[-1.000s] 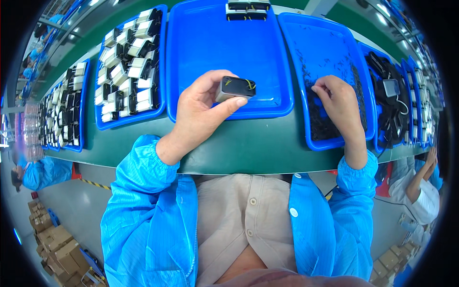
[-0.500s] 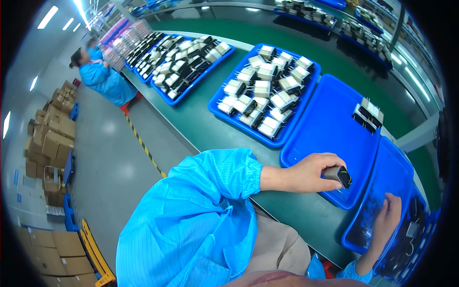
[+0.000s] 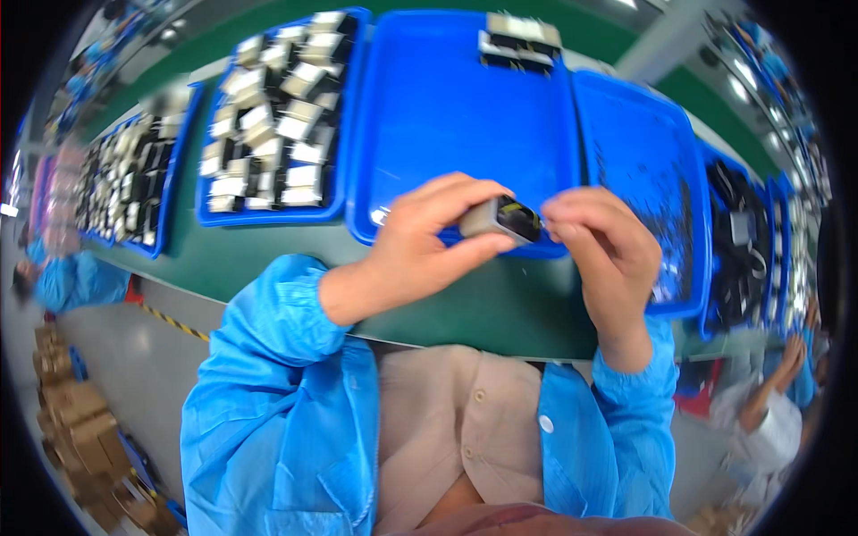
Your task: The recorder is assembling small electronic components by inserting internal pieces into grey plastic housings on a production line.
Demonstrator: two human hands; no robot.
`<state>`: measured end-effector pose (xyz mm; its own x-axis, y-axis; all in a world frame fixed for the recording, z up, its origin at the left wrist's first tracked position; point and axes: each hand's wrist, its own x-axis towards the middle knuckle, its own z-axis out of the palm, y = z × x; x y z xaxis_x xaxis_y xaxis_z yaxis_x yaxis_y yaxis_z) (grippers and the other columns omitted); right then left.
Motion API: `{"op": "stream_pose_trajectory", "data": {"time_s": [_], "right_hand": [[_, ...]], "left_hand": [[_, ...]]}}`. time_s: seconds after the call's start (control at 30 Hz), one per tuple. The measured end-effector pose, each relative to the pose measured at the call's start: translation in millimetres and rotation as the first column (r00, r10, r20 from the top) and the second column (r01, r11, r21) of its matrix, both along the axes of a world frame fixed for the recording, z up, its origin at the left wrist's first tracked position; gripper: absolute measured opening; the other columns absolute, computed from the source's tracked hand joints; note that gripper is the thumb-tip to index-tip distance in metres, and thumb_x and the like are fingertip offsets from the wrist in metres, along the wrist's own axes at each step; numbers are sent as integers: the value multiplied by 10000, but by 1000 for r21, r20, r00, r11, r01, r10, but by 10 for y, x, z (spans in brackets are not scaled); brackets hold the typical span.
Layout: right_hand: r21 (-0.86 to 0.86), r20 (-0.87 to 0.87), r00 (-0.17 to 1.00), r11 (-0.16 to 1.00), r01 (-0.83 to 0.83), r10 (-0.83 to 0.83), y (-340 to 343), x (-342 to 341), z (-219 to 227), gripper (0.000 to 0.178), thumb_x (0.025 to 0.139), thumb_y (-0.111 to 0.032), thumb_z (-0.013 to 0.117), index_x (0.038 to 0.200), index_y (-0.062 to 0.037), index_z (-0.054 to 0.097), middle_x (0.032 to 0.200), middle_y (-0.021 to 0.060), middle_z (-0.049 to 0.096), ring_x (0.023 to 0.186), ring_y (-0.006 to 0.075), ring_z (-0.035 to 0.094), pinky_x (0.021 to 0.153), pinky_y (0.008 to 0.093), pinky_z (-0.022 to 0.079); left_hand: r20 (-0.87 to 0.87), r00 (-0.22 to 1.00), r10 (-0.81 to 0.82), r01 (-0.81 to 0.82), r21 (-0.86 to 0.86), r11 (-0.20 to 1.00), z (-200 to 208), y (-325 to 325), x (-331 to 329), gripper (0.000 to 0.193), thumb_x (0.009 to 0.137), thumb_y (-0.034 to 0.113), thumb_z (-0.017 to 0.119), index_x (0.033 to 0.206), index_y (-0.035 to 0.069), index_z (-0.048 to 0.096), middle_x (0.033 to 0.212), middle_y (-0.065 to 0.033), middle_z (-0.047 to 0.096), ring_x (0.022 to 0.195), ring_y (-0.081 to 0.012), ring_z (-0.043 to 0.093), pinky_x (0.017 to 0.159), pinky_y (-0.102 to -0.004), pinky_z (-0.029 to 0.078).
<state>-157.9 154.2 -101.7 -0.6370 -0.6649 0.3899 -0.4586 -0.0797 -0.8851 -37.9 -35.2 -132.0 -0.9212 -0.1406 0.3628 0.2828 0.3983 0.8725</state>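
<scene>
My left hand (image 3: 416, 230) is closed round a small block-shaped part (image 3: 483, 220) with beige sides and a black end marked with yellow. That black end faces right, toward my right hand (image 3: 615, 246). The fingertips of my right hand are pinched together close beside it; whatever they hold, if anything, is too small and blurred to make out. Both hands are over the near edge of a blue tray (image 3: 456, 134). At that tray's far right corner lie a few similar beige and black blocks (image 3: 520, 42).
On the left, another blue tray (image 3: 344, 116) bears many beige-and-black blocks, with further filled trays beyond. To the right are a blue tray (image 3: 630, 125) with small dark pieces and one holding black parts (image 3: 737, 259). Other people sit along the green bench (image 3: 259, 259).
My view has swung to the right. My right hand has left the tray of small dark pieces and come up to the block, which my left hand still holds.
</scene>
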Motion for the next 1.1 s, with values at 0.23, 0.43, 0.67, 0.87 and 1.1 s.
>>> {"op": "stream_pose_trajectory", "data": {"time_s": [0.23,0.43,0.67,0.87,1.1], "right_hand": [[-179,93,991,981,-74,92,19,-30,-114,103,869,27,694,971,11,699,996,156,737,877,243,689,785,324,536],[-63,-348,937,996,-59,34,51,-23,-78,84,876,19,691,951,-18,695,998,145,749,817,234,680,731,325,522],[-105,-210,974,989,-103,79,40,-20,-122,90,881,6,691,968,-12,680,990,143,741,831,236,677,736,322,517],[-149,17,986,975,-163,167,58,-19,-129,78,893,20,666,969,4,675,992,155,729,916,235,679,808,340,513],[-121,-45,985,978,-171,167,61,-39,-148,75,886,19,673,960,7,677,1009,162,726,923,239,680,814,341,520]], "left_hand": [[68,992,-106,105,15,994,-34,46,-10,463,836,-13,763,1271,-47,606,1162,-133,608,1032,-194,633,846,-290,524],[-79,996,48,-41,89,995,-126,141,-76,349,797,75,804,1121,12,690,965,-113,694,828,-229,660,712,-317,527],[-26,998,-49,47,-98,994,-30,64,-33,429,805,10,787,1210,-17,648,1079,-124,647,969,-205,639,812,-294,519],[-101,995,-17,5,-112,994,-60,73,-60,399,780,15,799,1158,6,668,1058,-117,660,945,-218,643,790,-302,521],[-108,994,-35,17,-164,986,-56,81,-60,409,761,39,818,1143,12,674,1034,-125,674,921,-240,651,779,-323,526]]}}
